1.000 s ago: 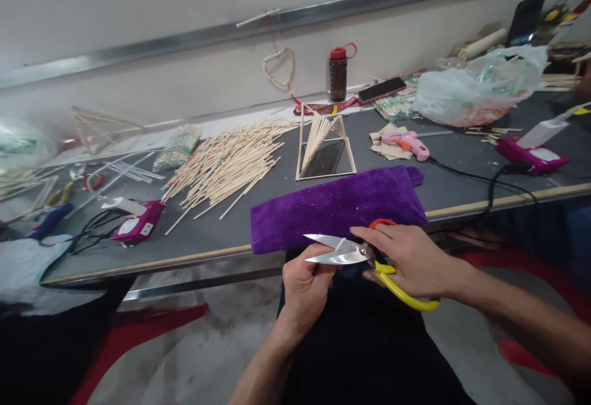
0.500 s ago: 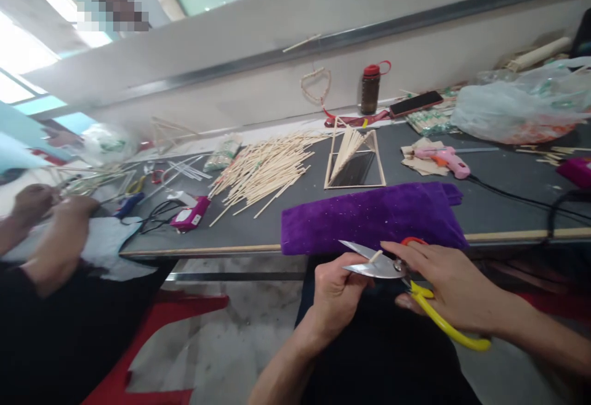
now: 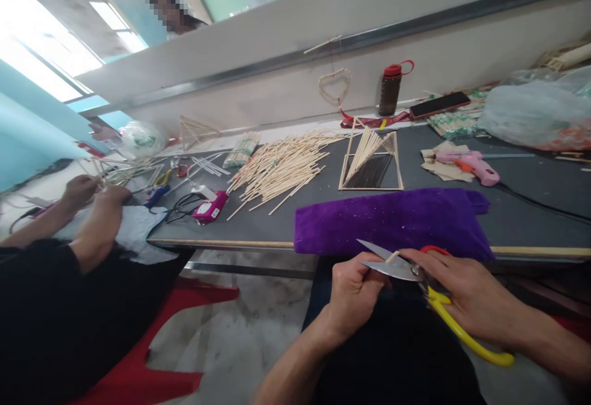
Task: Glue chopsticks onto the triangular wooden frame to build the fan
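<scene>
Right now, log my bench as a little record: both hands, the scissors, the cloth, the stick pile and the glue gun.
Left hand: appears closed on a thin stick
Right hand: holds the scissors, handles yellow and red
Scissors: open, the stick's end showing between the blades
Cloth: purple, along the near edge of the table
Stick pile: loose, left of the wooden frame
Glue gun: pink, over flat tan pieces

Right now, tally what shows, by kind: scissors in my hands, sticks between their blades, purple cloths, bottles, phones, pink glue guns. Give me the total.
Scissors, in your right hand: 1
Stick between the blades: 1
Purple cloth: 1
Bottle: 1
Phone: 1
Pink glue gun: 1
Total: 6
</scene>
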Tool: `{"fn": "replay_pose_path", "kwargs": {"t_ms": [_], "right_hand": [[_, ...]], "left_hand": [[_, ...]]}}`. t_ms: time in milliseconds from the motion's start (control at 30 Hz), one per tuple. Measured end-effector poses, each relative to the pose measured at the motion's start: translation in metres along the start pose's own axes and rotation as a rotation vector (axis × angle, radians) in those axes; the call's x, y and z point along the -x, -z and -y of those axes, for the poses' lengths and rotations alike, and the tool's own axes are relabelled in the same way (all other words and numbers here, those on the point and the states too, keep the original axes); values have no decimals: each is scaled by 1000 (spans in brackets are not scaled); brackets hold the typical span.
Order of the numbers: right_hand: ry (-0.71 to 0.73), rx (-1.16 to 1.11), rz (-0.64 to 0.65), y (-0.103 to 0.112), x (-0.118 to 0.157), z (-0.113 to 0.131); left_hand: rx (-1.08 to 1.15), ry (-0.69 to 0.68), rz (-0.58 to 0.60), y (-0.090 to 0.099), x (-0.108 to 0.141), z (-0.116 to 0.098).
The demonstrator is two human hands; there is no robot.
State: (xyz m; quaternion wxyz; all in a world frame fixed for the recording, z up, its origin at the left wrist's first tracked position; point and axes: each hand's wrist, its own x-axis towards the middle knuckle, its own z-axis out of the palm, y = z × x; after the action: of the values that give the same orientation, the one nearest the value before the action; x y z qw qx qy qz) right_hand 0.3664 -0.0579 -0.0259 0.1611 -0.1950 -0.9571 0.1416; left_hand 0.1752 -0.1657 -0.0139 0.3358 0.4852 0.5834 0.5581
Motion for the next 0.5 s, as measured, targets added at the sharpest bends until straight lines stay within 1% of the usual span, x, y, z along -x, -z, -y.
{"fn": "replay_pose_path", "kwargs": {"t_ms": [100,200,267,400,500], "right_hand": [[-3,32,-18,-4,0,-2],[-17,32,-30,-5,0,-1],[-8,32,-31,-5,-1,-1],[26,49,-22,-3,-2,0],[29,79,-39,-3,-1,1]], "left_hand": [[24,53,-13,-1,-1,4],[45,69,-37,-1,-1,5],[40,26,-49,0,0,4],[-34,-109,-50,4,1,-4],[-76,-127,-40,6,1,-8]]}}
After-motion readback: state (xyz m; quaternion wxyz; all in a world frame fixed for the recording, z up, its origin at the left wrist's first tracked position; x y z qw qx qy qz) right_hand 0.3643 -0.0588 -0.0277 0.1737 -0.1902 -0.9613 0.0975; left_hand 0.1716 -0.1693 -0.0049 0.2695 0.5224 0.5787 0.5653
